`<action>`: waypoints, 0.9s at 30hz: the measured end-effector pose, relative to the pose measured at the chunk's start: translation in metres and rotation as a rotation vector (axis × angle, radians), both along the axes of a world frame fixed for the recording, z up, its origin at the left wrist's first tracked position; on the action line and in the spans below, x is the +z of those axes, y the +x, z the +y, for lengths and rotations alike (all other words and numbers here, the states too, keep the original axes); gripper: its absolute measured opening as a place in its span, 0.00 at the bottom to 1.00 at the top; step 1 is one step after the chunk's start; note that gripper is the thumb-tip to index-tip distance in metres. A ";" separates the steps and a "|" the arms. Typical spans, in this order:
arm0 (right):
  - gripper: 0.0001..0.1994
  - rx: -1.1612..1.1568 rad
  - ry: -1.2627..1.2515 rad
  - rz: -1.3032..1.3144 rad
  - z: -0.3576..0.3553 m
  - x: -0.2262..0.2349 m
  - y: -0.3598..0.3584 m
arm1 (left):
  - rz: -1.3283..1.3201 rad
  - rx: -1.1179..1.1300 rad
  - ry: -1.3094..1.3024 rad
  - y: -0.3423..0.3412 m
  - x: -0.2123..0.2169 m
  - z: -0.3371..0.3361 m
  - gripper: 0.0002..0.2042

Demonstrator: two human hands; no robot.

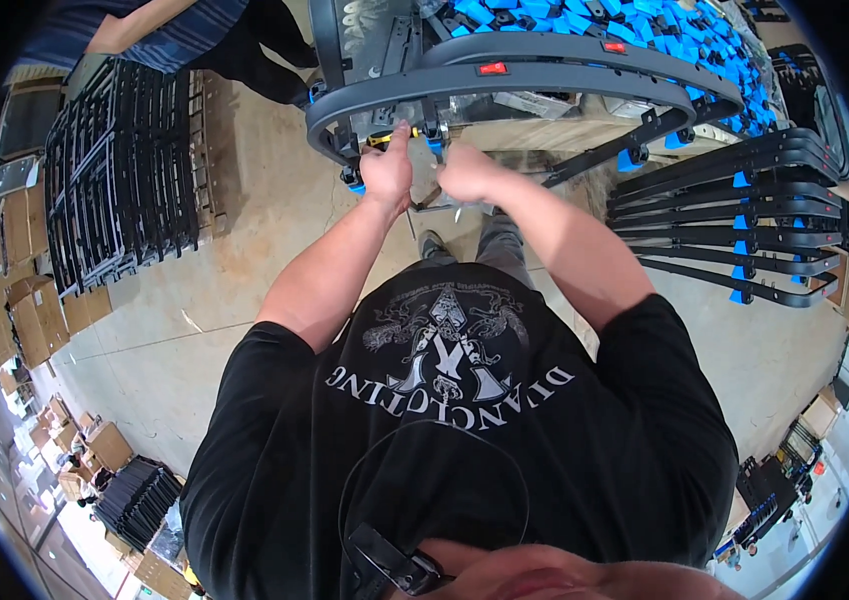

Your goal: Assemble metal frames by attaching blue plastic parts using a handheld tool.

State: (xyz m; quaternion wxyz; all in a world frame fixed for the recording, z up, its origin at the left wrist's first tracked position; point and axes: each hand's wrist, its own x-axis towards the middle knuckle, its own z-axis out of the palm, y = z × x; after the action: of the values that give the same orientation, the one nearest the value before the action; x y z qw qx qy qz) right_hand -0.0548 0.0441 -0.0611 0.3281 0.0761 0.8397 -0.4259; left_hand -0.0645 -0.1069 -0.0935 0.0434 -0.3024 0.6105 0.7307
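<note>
Both of my hands are at the near edge of a black curved frame (pixel 585 80) that lies across a bench. My left hand (pixel 388 175) is closed round a slim tool with a yellow and black handle (pixel 381 139), thumb stretched along the top. Just to the right, my right hand (pixel 469 174) is curled beside a blue and black end fitting (pixel 435 142) on the frame; what its fingers hold is hidden. A second black curved frame (pixel 565 45) lies behind the first. Both carry a small red part on top.
Many loose blue and black plastic pieces (pixel 565 18) are heaped at the back right of the bench. More black frames (pixel 735 225) are stacked on the right. At left stand a tall stack of black frames (pixel 125 170) and cardboard boxes (pixel 37 315). Another person (pixel 170 30) stands at the far left.
</note>
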 end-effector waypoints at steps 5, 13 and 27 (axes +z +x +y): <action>0.13 -0.080 -0.467 -0.413 0.011 0.031 -0.006 | -0.053 0.023 0.023 0.002 0.005 0.001 0.14; 0.13 -0.213 -0.549 -0.519 0.013 0.050 -0.013 | -0.029 0.014 0.008 0.006 -0.012 -0.007 0.14; 0.14 0.189 -0.032 -0.046 0.005 -0.024 0.005 | -0.046 -0.046 -0.069 -0.003 -0.016 -0.001 0.17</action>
State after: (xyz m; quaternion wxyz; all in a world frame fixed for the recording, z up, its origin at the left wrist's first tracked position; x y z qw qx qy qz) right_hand -0.0496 0.0494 -0.0853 0.3873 0.0011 0.8285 -0.4045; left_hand -0.0675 -0.1080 -0.1099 0.0637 -0.3064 0.6408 0.7010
